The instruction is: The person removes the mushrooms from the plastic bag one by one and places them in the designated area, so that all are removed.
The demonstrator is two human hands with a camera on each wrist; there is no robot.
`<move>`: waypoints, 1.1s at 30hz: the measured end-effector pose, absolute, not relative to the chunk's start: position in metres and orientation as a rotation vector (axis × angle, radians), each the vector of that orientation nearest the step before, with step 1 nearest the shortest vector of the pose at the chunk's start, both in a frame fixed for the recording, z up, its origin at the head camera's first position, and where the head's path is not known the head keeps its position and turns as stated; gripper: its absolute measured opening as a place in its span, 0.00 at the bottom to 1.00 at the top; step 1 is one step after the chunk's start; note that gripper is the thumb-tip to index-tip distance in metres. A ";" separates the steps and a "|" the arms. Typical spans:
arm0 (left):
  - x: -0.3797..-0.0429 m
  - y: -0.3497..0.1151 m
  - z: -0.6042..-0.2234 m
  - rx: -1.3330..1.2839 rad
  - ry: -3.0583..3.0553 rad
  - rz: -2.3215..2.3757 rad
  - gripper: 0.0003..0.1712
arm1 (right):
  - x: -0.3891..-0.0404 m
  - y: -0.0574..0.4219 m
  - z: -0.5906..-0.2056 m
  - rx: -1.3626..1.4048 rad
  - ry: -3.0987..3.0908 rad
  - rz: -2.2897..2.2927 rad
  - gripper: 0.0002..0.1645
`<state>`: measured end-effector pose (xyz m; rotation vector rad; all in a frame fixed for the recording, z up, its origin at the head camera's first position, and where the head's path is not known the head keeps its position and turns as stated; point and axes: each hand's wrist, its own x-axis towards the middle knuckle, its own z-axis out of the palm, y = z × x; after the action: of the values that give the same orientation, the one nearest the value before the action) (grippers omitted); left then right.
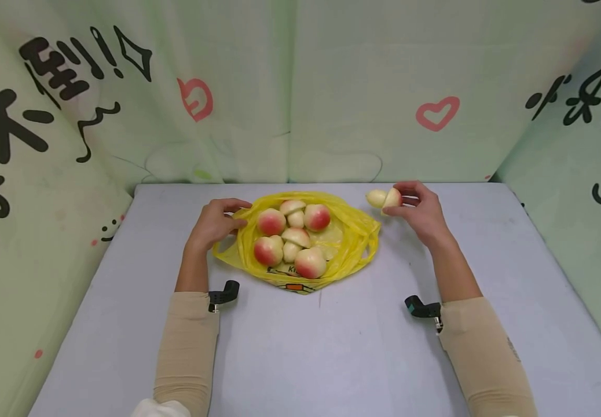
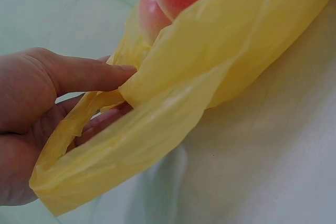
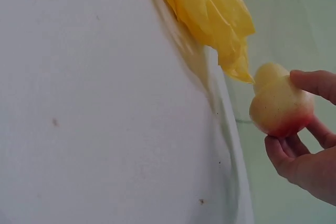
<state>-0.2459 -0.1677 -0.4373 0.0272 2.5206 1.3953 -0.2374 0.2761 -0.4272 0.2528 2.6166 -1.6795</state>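
Observation:
A yellow plastic bag [image 1: 355, 255] lies spread on the table, with several toy mushrooms [image 1: 296, 236] with red-and-cream caps inside its mouth. At the bag's left side, my left hand [image 1: 219, 222] pinches the edge near a handle loop; the left wrist view shows the thumb on the yellow film [image 2: 173, 82] and the other fingers behind it. To the right of the bag, my right hand [image 1: 421, 209] grips one toy mushroom [image 1: 393, 200] by its cap, the pale stem pointing left. In the right wrist view this mushroom [image 3: 281, 103] is held between thumb and fingertips.
The table [image 1: 311, 353] has a pale cloth cover. A printed green curtain [image 1: 332, 87] stands behind its far edge and at both sides. Small black cameras are worn at the left wrist [image 1: 224, 292] and the right wrist [image 1: 422, 308].

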 end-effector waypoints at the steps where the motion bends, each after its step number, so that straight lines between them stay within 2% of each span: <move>1: -0.246 -0.168 -0.437 0.028 2.521 1.395 0.22 | -0.238 0.277 -0.429 0.267 2.613 -1.676 0.39; 11: -0.244 -0.168 -0.438 0.037 2.521 1.409 0.22 | -0.243 0.279 -0.441 0.324 2.586 -1.636 0.39; 33: -0.247 -0.168 -0.435 0.028 2.522 1.393 0.22 | -0.245 0.276 -0.445 0.260 2.577 -1.608 0.38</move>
<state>-0.2465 -0.1680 -0.4349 0.0279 2.5221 1.3926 -0.2454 0.2757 -0.4450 0.2602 2.5769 -1.6084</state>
